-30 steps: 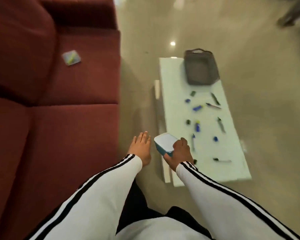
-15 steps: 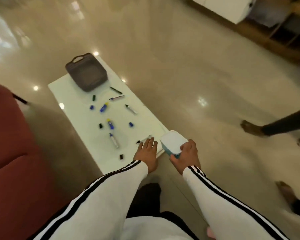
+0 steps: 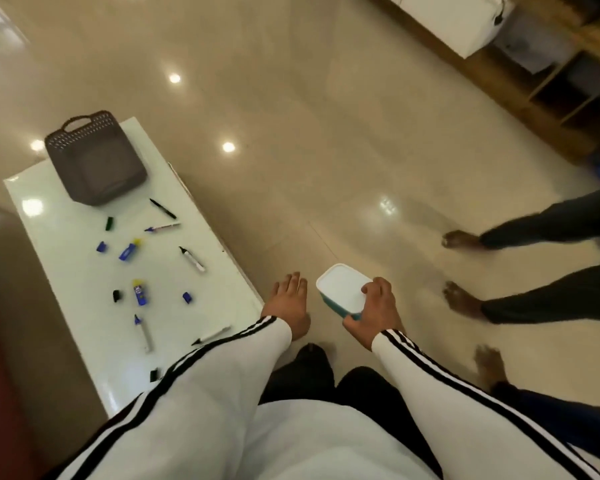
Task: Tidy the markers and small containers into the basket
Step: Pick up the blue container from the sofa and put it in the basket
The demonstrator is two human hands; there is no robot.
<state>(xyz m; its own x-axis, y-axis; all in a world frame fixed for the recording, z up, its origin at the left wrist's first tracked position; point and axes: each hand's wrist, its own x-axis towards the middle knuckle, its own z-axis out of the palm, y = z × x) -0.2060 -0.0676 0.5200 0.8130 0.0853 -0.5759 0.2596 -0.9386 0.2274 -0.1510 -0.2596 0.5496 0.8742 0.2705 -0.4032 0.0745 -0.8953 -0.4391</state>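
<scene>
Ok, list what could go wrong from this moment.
1. The white-lidded container sits in the right hand out over the floor; a slip would likely drop it.
2. Other people's bare feet stand close by, so a collision is possible.
3. Loose caps on the table could roll off.

Glossy white table (image 3: 66,271); perforated plastic basket (image 3: 84,140); polished floor (image 3: 291,116).

Left hand (image 3: 288,303) flat, fingers together, empty; right hand (image 3: 373,311) in closed grip, thumb on top.
</scene>
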